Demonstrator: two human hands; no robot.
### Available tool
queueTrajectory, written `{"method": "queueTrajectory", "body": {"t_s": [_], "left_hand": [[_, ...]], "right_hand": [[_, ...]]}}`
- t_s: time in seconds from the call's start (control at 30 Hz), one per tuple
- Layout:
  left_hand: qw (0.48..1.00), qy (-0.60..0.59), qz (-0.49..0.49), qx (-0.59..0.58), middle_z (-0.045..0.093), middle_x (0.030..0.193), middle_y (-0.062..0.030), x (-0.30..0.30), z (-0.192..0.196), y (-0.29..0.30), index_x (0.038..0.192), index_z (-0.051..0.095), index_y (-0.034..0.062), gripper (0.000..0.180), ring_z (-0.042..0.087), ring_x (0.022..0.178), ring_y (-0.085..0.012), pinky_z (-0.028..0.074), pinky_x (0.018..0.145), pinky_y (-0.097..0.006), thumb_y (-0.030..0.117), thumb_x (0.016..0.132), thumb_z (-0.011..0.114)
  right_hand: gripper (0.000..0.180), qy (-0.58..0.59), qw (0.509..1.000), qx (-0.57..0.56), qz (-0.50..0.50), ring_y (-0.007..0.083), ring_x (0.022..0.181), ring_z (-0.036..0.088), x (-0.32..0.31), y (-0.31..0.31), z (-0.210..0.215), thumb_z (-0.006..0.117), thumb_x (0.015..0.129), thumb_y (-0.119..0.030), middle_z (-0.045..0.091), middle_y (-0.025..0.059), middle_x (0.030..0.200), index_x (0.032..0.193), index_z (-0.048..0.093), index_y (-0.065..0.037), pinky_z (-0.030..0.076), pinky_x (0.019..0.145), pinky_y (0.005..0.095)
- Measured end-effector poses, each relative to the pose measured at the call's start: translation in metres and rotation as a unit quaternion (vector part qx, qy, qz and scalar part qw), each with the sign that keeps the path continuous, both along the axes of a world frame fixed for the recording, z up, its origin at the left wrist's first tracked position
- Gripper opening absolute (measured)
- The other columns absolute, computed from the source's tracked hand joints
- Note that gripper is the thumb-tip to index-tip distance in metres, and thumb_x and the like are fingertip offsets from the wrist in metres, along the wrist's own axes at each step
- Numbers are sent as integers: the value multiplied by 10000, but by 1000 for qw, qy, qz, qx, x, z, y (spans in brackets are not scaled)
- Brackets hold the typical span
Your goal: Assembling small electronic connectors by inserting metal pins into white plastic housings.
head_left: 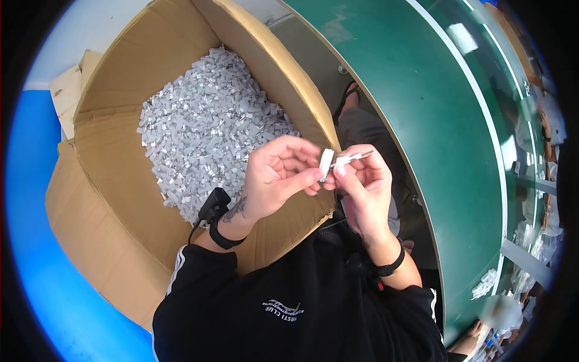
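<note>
A person in a black shirt [271, 314] with white stripes along the sleeves works with two bare hands over the near edge of an open cardboard box [99, 181]; the left hand [286, 172], thumb and fingertips clamped together, pinches a small, flat white piece [325, 164] that stands roughly on end; the right hand [365, 184], just beside it, has its thumb and forefinger pressed together on a slim strip [354, 158], white in part and dark toward its far tip, which points away to the right; the two items sit close to each other between the hands, near the box's right corner, though whether they touch cannot be told at this size; behind the left hand, inside the box, spreads a heap of small grey and white pieces [199, 133]; a black wristband [224, 238] with a dark device [214, 205] circles the left wrist, and a black band [392, 264] the right; to the right curves a green table [434, 133] with a white line across its top and a small cluster of white pieces [484, 283] near its lower end; another person's leg [371, 130] shows between box and table; a bright blue surface [36, 199] lies at far left.
</note>
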State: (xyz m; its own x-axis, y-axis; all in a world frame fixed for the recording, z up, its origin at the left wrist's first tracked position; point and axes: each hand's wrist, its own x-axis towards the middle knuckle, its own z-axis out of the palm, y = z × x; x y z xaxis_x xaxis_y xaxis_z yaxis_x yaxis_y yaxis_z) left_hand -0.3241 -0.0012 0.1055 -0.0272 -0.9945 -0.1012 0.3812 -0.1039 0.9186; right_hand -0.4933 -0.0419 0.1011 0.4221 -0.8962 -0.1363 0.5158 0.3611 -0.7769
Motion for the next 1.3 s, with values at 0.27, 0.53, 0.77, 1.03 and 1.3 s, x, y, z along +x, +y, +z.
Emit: {"method": "queueTrajectory", "body": {"t_s": [0.27,0.53,0.77,1.03,1.3], "left_hand": [[999,36,-30,18,629,936,-115,-3,-2,-2,1065,585,-87,265,664,848,-180,581,643,-259,-47,818,671],[995,82,-61,-5,613,975,-128,-9,-1,1,1018,602,-96,267,665,850,-198,584,718,-281,-101,769,698],[994,76,-72,-18,621,976,-128,-11,5,-3,991,619,-99,268,669,870,-202,583,751,-278,-110,742,718],[992,-81,-74,-70,619,961,-160,-23,26,-7,953,653,-95,292,668,817,-210,589,684,-262,-133,678,740],[894,-276,-94,-342,671,921,-128,-31,29,-9,1018,670,-10,322,676,722,-212,558,596,-244,58,726,786]], "right_hand": [[101,105,990,-90,22,120,797,639,-20,2,12,613,855,66,625,102,901,956,603,59,548,673,228],[155,298,902,-313,-23,125,651,634,-31,4,29,678,754,94,656,95,793,894,692,29,506,572,213],[174,346,841,-408,-81,171,625,639,-34,12,34,700,704,102,668,94,770,851,693,10,502,553,254],[192,330,847,-408,-79,189,652,641,-48,11,36,679,704,107,671,122,795,883,676,37,508,585,267],[89,178,949,-256,-40,179,700,639,-70,24,30,649,834,43,611,147,866,913,634,81,533,626,267]]}}
